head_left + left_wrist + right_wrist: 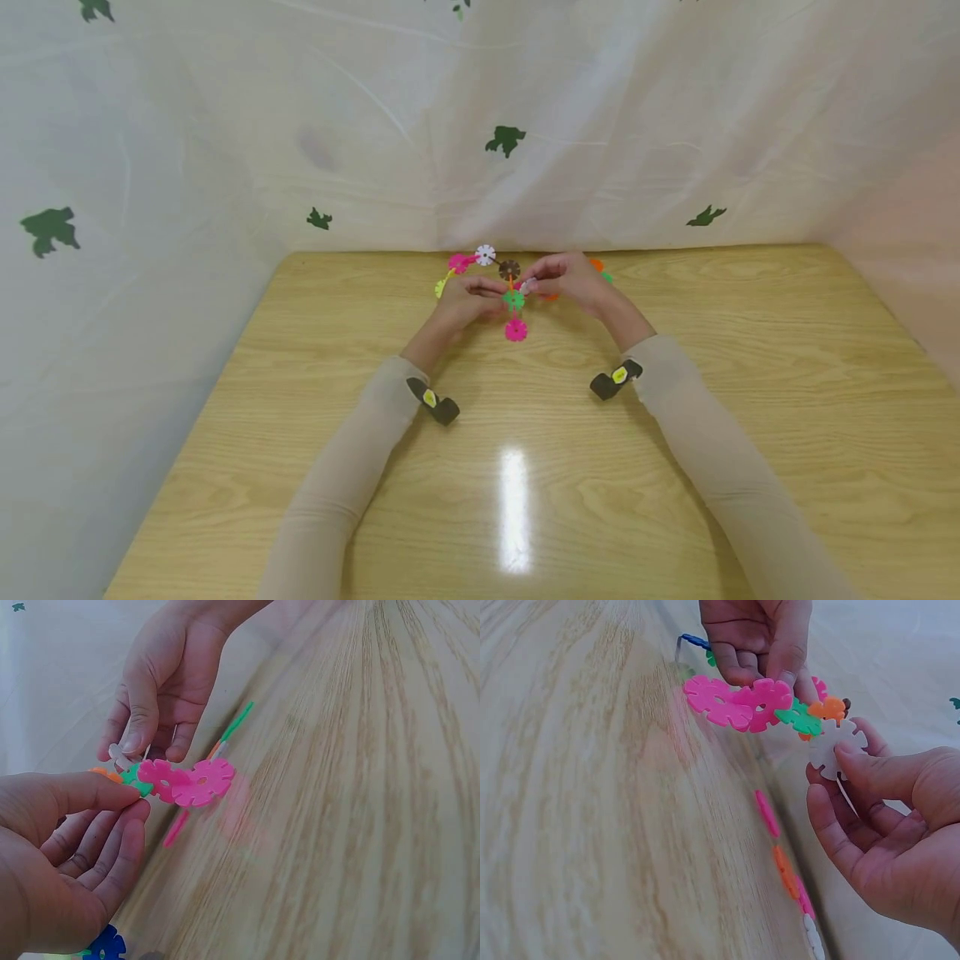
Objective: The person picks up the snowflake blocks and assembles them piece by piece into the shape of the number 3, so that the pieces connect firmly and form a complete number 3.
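The green disc (513,300) sits between the two hands, just above the middle of the head frame, over the far part of the bench (255,408). The left hand (468,302) has its grip on it, pinching with thumb and fingers from the left. The right hand (573,279) comes from the other side, its grip closed on a white disc (825,748), thumb laid over its face. So the white disc is right beside the green disc, on the side away from the pink discs (740,711); whether the rims touch, I cannot tell. In the right wrist frame the held row runs crosswise: pink discs at upper left, green disc in the centre, orange disc (827,708) and white disc to the right.

Each is a thin, flower-like plastic round with slots cut into its rim; the pink ones show a small hole in the middle and lock together at an angle. A brown disc (509,269) and a yellow disc (441,289) lie farther up and left.
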Motion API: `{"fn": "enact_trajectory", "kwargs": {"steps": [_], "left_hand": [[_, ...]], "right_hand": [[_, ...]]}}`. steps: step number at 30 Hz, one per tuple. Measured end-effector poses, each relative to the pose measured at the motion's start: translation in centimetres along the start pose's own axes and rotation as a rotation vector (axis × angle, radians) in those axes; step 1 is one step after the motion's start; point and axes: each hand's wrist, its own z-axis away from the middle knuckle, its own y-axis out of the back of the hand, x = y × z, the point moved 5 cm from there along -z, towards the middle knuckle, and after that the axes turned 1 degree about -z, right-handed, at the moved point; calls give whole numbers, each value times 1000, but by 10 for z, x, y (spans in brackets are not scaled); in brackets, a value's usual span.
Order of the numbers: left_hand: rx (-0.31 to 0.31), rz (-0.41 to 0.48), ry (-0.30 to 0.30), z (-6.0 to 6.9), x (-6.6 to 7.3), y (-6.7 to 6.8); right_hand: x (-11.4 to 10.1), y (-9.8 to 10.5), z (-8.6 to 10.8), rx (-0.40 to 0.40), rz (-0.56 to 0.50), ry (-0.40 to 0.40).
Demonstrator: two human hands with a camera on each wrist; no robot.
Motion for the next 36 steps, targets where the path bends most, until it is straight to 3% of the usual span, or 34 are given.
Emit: {"fn": "enact_trajectory", "kwargs": {"steps": [12, 25, 36], "left_hand": [[-13, -11, 7, 0, 0, 0], [-24, 7, -5, 0, 0, -2], [-5, 14, -6, -1, -3, -2]], "right_hand": [[-2, 0, -1, -20, 18, 53], [-6, 1, 3, 55, 136, 58], [-13, -5, 5, 74, 124, 107]]}}
